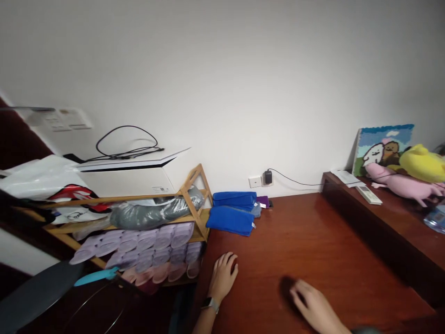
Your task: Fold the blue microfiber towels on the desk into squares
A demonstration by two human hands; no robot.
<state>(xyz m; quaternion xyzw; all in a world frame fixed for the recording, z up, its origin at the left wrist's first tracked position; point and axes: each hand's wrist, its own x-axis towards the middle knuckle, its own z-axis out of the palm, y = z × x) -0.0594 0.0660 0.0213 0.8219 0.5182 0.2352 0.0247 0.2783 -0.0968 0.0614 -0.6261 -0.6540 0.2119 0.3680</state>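
My left hand [223,277] lies on the reddish-brown wooden table [278,246], near its left edge. Its fingers are bent a little and apart, with nothing held. A watch [210,304] is on that wrist. Farther right, my right hand [313,304] is low over the tabletop with a dark shadow beside it. It is slightly blurred; its fingers are loosely curved, a gap shows by the thumb, and no object is visible in it. Folded blue cloths [231,219] lie at the far left corner, ahead of my left hand. A purple cloth [263,201] is beside them.
Left of the table stands a wooden rack [196,202] with lilac and pink slippers [146,241] and a white box [128,178] on top. A black plug adapter [267,176] sits in the wall socket. The raised right ledge holds a remote [368,195] and plush toys [403,183].
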